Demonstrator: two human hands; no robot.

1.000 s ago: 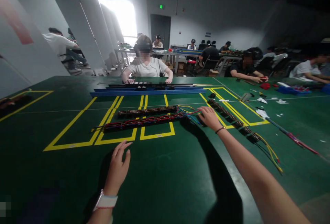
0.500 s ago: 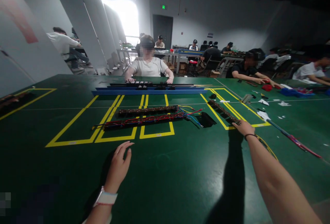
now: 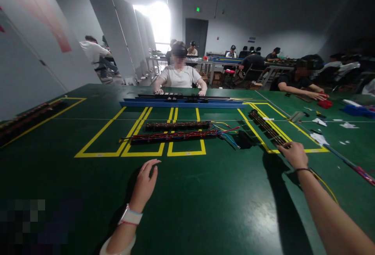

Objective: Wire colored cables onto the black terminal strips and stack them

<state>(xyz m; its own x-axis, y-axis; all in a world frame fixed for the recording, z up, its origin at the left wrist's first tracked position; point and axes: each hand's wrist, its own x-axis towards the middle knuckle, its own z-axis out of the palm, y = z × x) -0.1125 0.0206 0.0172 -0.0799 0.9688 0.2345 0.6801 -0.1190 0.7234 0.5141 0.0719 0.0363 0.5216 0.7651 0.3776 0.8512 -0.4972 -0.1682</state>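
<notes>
My right hand (image 3: 294, 155) is closed on the near end of a long dark strip with copper-coloured lines (image 3: 266, 126), which slants across a yellow-taped box at the right. Yellow wires (image 3: 326, 186) run out beside my wrist. My left hand (image 3: 146, 178), with a white-banded watch on the wrist, hovers over or rests on the green table with fingers stretched and holding nothing. Beyond it lie a similar dark strip (image 3: 178, 125) and a bundle of red and blue wires on a strip (image 3: 172, 135). A black piece (image 3: 245, 139) sits at their right.
Blue rails (image 3: 181, 103) lie across the far side of the green table (image 3: 202, 192), in front of a seated person (image 3: 179, 73). Yellow tape marks several boxes. Paper scraps (image 3: 319, 138) and a red-blue cable (image 3: 363, 175) are at the right. Another strip (image 3: 29, 120) lies far left.
The view has turned left, so things appear shifted right. My right hand still grips the strip, which now lies further right within the taped box. My left hand stays spread.
</notes>
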